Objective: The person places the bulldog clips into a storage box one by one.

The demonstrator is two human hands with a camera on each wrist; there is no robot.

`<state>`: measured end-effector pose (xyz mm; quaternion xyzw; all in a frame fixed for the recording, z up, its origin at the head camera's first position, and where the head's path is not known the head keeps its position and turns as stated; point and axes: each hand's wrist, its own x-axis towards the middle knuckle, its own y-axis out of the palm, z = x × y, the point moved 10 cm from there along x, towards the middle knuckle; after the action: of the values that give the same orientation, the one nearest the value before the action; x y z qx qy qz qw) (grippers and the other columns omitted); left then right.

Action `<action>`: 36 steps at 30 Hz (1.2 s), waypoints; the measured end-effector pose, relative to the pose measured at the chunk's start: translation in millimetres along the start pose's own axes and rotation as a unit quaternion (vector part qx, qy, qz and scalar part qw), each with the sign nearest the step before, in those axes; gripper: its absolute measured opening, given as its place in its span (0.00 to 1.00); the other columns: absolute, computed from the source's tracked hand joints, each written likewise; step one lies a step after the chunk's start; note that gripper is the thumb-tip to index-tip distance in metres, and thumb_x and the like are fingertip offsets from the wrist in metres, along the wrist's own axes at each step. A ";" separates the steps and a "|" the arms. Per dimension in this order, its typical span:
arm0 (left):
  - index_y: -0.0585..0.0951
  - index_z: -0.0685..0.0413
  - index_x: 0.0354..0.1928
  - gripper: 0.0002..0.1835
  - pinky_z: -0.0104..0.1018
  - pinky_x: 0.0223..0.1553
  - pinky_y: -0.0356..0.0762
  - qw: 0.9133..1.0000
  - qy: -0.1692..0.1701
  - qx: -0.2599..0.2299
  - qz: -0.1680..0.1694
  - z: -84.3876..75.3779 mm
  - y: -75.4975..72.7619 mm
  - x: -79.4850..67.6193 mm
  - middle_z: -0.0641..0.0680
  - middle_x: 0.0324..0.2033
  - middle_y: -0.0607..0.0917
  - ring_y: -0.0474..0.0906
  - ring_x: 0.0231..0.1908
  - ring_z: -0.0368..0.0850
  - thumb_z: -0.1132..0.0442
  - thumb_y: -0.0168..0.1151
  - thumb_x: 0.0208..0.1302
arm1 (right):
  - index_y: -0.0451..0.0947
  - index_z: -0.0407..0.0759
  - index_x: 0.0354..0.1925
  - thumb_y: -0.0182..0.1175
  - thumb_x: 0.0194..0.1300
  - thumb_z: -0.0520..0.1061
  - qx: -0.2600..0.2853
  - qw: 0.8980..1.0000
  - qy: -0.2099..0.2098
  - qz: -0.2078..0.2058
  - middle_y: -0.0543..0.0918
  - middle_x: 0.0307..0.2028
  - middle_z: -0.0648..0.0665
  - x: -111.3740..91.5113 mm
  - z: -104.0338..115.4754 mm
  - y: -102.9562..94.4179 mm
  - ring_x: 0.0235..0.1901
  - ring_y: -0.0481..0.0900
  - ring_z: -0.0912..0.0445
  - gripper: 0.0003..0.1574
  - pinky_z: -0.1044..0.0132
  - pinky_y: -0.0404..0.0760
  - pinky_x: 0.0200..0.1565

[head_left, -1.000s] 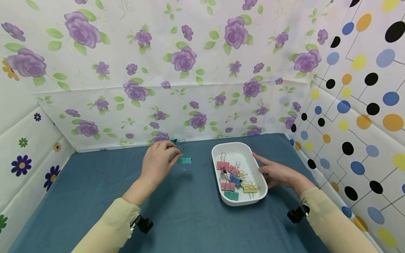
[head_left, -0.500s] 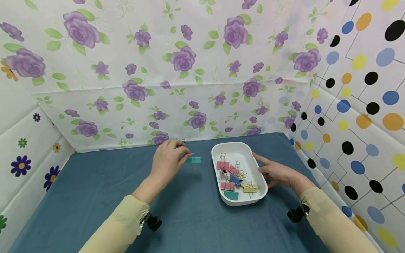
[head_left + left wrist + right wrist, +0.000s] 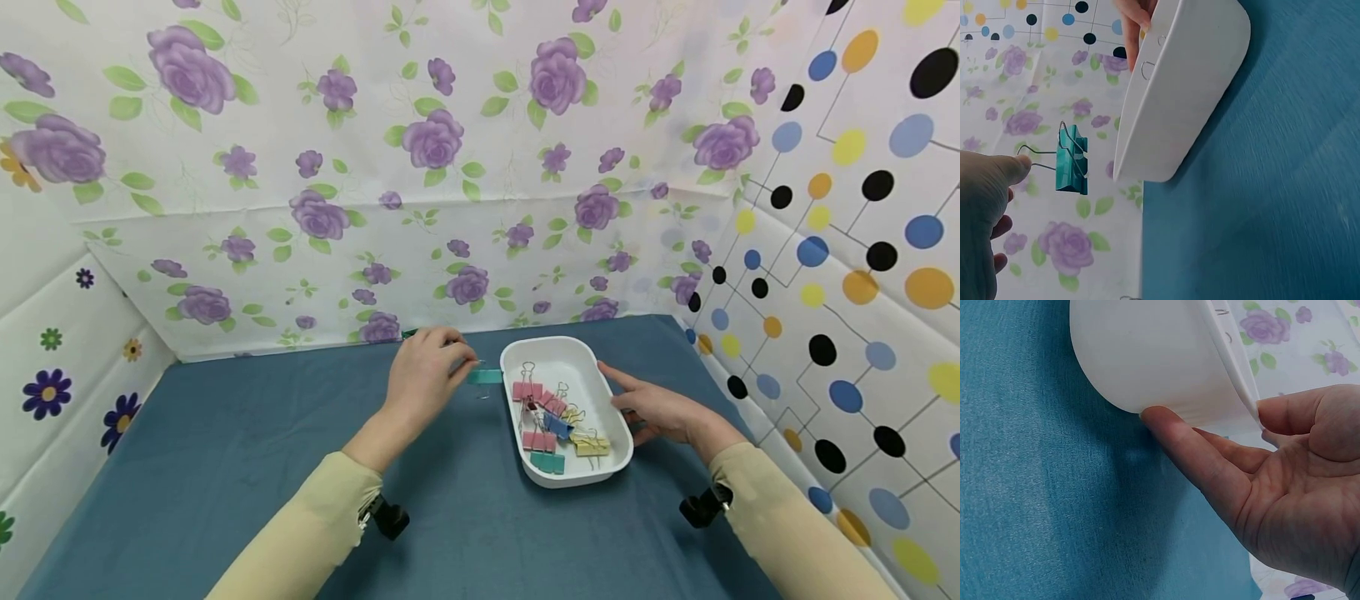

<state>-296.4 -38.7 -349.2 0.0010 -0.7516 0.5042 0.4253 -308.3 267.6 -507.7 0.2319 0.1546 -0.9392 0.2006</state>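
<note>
My left hand [image 3: 431, 371] pinches a teal binder clip [image 3: 486, 377] by a wire handle between thumb and fingertips, close beside the tray's left rim. In the left wrist view that clip [image 3: 1072, 159] hangs sideways with both wire handles spread. A white tray [image 3: 581, 358] holds several binder clips: pink ones [image 3: 538, 442], a blue one [image 3: 558, 426], yellow ones [image 3: 592, 447] and a teal one [image 3: 547, 462]. My right hand [image 3: 660, 408] touches the tray's right side. In the right wrist view its fairly straight fingers [image 3: 1185, 440] reach the tray's lower edge, with the thumb at the rim.
A further green clip [image 3: 408, 333], mostly hidden by my left hand, is at the back edge of the blue-covered table [image 3: 262, 442]. A floral sheet [image 3: 337, 275] rises behind the table and a dotted sheet [image 3: 847, 317] stands along the right.
My left hand has moved right with the pinched teal clip, from the back middle of the table to the tray's left rim. The tray and my right hand have stayed in place.
</note>
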 end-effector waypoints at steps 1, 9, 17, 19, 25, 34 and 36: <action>0.90 0.45 0.36 0.03 0.51 0.50 0.78 1.000 0.002 -0.001 -0.001 -1.8 0.7 1.3 0.51 0.44 0.83 0.79 0.46 0.52 0.57 0.76 0.62 | 0.37 0.73 0.82 0.48 0.82 0.48 -0.003 1.000 -0.004 0.004 0.56 0.75 0.32 -0.3 0.4 0.8 0.57 0.78 0.40 0.44 0.45 0.86 0.44; 0.90 0.44 0.36 0.03 0.49 0.50 0.78 1.000 0.005 -0.010 -0.002 -11.9 10.5 11.4 0.51 0.44 0.83 0.79 0.45 0.52 0.57 0.76 0.63 | 0.36 0.74 0.82 0.47 0.83 0.48 -0.003 1.000 -0.004 0.004 0.56 0.75 0.32 -0.7 1.0 0.8 0.58 0.78 0.39 0.44 0.45 0.86 0.44; 0.90 0.45 0.37 0.03 0.49 0.50 0.77 1.000 -0.003 -0.016 0.014 -18.8 21.3 18.6 0.50 0.45 0.83 0.79 0.47 0.51 0.56 0.75 0.64 | 0.36 0.73 0.82 0.47 0.83 0.48 -0.005 1.000 -0.004 0.004 0.53 0.76 0.32 -2.2 4.1 1.1 0.60 0.76 0.38 0.44 0.45 0.86 0.43; 0.90 0.45 0.37 0.04 0.49 0.51 0.77 1.000 -0.005 -0.016 0.018 -20.4 24.6 20.0 0.50 0.45 0.82 0.79 0.48 0.51 0.55 0.74 0.65 | 0.36 0.72 0.82 0.47 0.83 0.48 -0.005 1.000 -0.005 0.004 0.53 0.76 0.31 -2.7 4.3 1.3 0.60 0.76 0.38 0.44 0.45 0.86 0.43; 0.90 0.44 0.36 0.04 0.49 0.52 0.78 1.000 0.000 -0.015 0.018 -28.5 31.3 24.6 0.50 0.45 0.82 0.79 0.48 0.51 0.55 0.73 0.65 | 0.36 0.73 0.82 0.47 0.83 0.48 -0.002 1.000 -0.005 0.002 0.55 0.75 0.31 -3.1 2.5 1.0 0.58 0.78 0.40 0.44 0.44 0.86 0.43; 0.89 0.44 0.35 0.03 0.48 0.52 0.77 1.000 0.003 -0.010 0.023 -37.1 41.4 30.8 0.48 0.44 0.82 0.79 0.47 0.49 0.57 0.71 0.68 | 0.36 0.73 0.82 0.47 0.83 0.48 -0.004 1.000 -0.005 -0.001 0.56 0.74 0.31 -2.5 2.3 1.0 0.56 0.79 0.40 0.44 0.44 0.86 0.43; 0.89 0.43 0.35 0.03 0.48 0.53 0.77 1.000 0.000 -0.011 0.025 -38.1 43.8 31.8 0.48 0.44 0.82 0.79 0.47 0.49 0.58 0.70 0.68 | 0.36 0.73 0.82 0.47 0.83 0.48 -0.006 1.000 -0.005 -0.002 0.56 0.74 0.31 -2.5 2.7 1.1 0.56 0.79 0.40 0.44 0.45 0.86 0.42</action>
<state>-311.2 25.3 -357.0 -0.0227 -0.7568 0.5062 0.4129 -306.7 266.4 -504.3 0.2255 0.1600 -0.9397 0.2011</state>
